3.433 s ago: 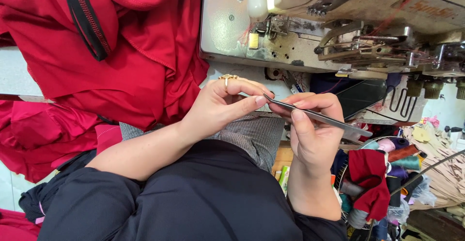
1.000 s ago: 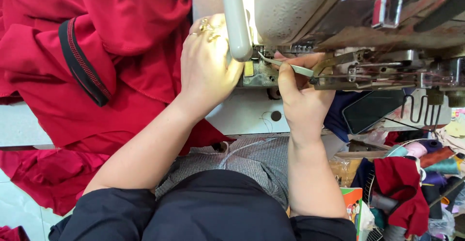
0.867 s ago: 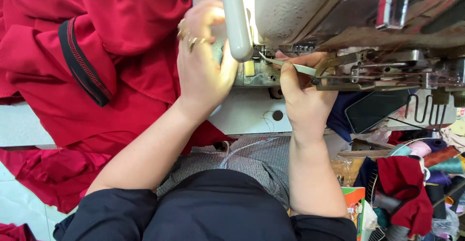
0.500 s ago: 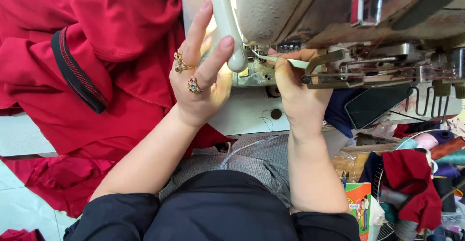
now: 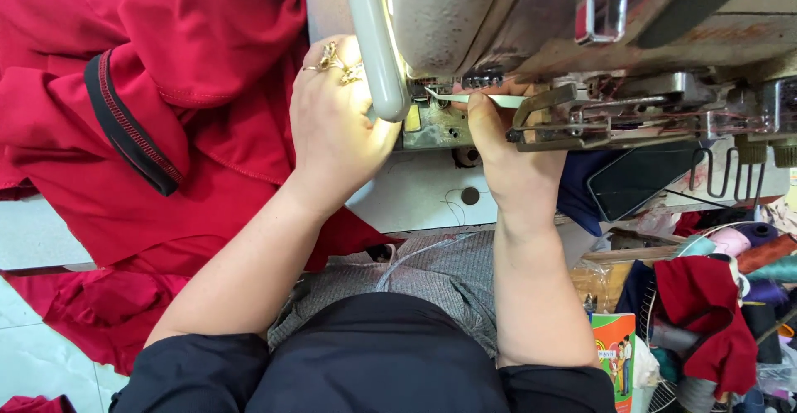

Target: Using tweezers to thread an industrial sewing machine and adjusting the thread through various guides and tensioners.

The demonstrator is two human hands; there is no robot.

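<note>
Tweezers (image 5: 477, 97) in right hand (image 5: 508, 160)

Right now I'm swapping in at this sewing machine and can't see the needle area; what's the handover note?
Left hand: beside the machine's pale lamp tube, its fingers hidden behind it; whether it grips anything is unclear.
Right hand: pinching tweezers, tips pointed into the needle area of the sewing machine.
Red garment with its black trim lies bunched at the left, not under the needle.
Done: nothing is visibly stitched.
Left: the tweezer work at the needle; the garment is not yet fed in.
</note>
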